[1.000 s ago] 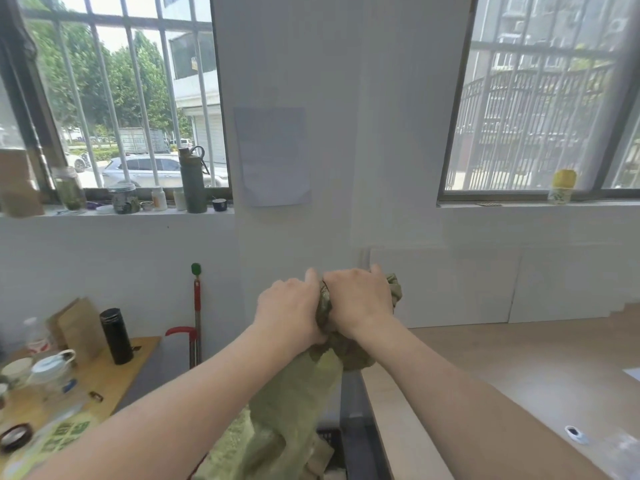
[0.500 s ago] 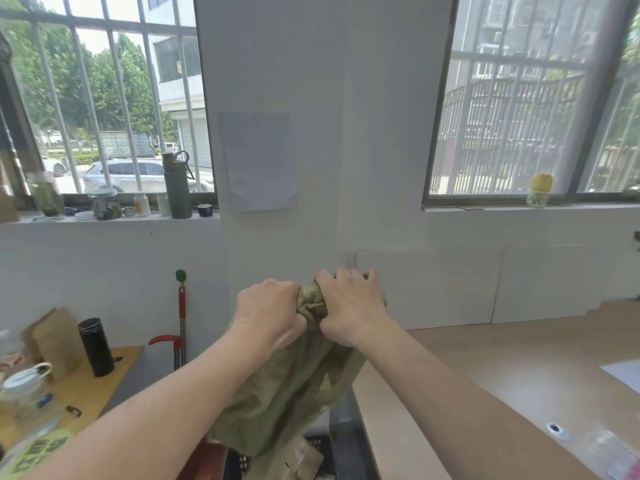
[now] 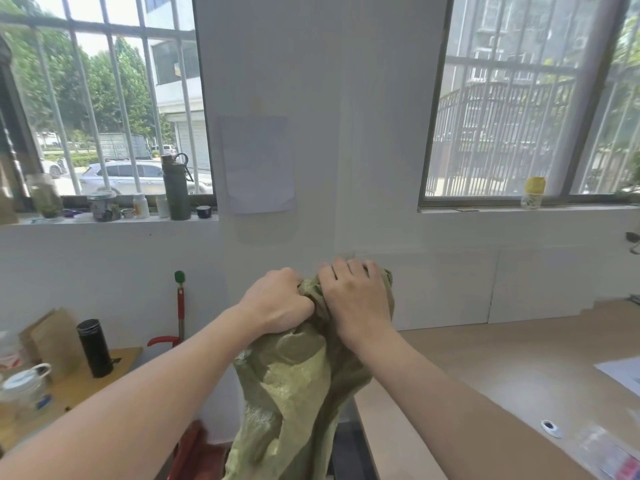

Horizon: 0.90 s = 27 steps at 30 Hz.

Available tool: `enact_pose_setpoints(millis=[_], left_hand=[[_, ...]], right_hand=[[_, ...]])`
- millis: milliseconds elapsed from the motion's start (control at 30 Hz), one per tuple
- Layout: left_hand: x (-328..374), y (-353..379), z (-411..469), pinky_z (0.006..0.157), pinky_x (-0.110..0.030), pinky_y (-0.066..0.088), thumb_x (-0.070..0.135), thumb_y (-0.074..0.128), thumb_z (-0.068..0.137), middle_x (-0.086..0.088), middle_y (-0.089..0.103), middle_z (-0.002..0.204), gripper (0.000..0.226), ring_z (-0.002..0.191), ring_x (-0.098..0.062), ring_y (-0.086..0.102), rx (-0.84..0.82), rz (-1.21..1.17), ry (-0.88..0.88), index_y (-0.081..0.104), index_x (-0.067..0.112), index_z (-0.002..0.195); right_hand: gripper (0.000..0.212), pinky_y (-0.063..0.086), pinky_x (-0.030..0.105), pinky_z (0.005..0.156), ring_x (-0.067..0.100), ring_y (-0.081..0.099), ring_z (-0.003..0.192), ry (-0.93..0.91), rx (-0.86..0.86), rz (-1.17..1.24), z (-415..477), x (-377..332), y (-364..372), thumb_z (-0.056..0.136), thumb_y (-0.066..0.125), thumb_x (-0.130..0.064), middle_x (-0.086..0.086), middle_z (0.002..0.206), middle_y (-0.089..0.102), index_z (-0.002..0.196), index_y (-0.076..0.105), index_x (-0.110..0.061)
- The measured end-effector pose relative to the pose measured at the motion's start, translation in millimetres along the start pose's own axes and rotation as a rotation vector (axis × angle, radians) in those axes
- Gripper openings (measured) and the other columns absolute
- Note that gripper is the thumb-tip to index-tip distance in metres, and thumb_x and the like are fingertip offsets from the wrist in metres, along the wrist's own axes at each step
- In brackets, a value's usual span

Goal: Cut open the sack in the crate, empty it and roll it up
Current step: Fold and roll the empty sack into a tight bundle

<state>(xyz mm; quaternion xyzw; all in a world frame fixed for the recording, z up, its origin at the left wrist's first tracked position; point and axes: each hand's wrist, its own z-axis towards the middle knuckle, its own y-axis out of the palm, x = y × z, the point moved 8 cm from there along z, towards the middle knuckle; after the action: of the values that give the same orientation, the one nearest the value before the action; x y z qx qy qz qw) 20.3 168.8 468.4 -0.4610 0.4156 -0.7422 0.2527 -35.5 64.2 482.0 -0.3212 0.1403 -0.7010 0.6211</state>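
Note:
A green woven sack (image 3: pixel 294 393) hangs limp in front of me, held up at chest height. My left hand (image 3: pixel 277 303) and my right hand (image 3: pixel 356 299) grip its bunched top side by side, fists almost touching. A tuft of the sack sticks out past my right fingers. Its lower end drops out of view at the bottom edge. A dark edge of what may be the crate (image 3: pixel 346 448) shows below the sack; its inside is hidden.
A light wooden table (image 3: pixel 502 375) lies at right with a sheet of paper (image 3: pixel 620 372) and small items. At left a yellow table (image 3: pixel 76 382) carries a black flask (image 3: pixel 95 348), a brown paper bag and jars. A red-handled tool (image 3: pixel 180 306) leans on the wall.
The view has shifted, so the room sits further left than one second ago. My hands stay together on the bunched sack top, and the sack hangs more in front of me.

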Motion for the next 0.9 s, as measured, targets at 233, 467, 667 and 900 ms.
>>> enact_pose_setpoints(millis=[233,467,667,900], left_hand=[[19.8,4.5,-22.7,0.071,-0.039,0.057,0.063,0.064,0.061,0.006,0.064,0.080,0.048,0.077,-0.024,0.063,-0.023,0.289,0.168,0.051,0.026,0.089],[26.4,13.5,-29.2,0.062,-0.035,0.037,0.034,0.083,0.067,-0.008,0.063,0.090,0.063,0.078,-0.031,0.064,0.334,0.711,0.252,0.048,0.013,0.114],[18.2,8.6,-21.8,0.043,-0.029,0.031,0.018,0.085,0.045,-0.008,0.058,0.059,0.043,0.045,-0.031,0.057,0.370,0.757,0.340,0.059,0.014,0.079],[7.3,-17.1,-7.2,0.070,-0.034,0.049,0.035,0.058,0.081,-0.003,0.069,0.098,0.020,0.093,-0.032,0.069,0.273,0.586,0.165,0.056,0.023,0.098]], right_hand=[[0.012,0.038,0.042,0.081,0.031,0.062,0.095,0.021,-0.289,0.065,4.3,2.9,15.5,0.084,0.060,-0.014,0.004,0.093,0.069,0.088,0.056,-0.024],[0.011,0.035,0.037,0.077,0.028,0.065,0.091,0.071,-0.564,0.299,7.4,-2.8,24.0,0.078,0.059,-0.017,-0.005,0.075,0.054,0.083,0.053,-0.024],[0.013,0.042,0.034,0.067,0.031,0.061,0.080,0.127,-0.710,0.440,4.1,-8.4,30.9,0.075,0.056,-0.017,0.000,0.079,0.059,0.087,0.056,-0.020],[0.060,0.034,0.049,0.096,0.031,0.059,0.104,-0.021,-0.271,0.091,11.4,-13.4,7.6,0.064,0.078,-0.038,0.008,0.110,0.062,0.115,0.056,-0.017]])
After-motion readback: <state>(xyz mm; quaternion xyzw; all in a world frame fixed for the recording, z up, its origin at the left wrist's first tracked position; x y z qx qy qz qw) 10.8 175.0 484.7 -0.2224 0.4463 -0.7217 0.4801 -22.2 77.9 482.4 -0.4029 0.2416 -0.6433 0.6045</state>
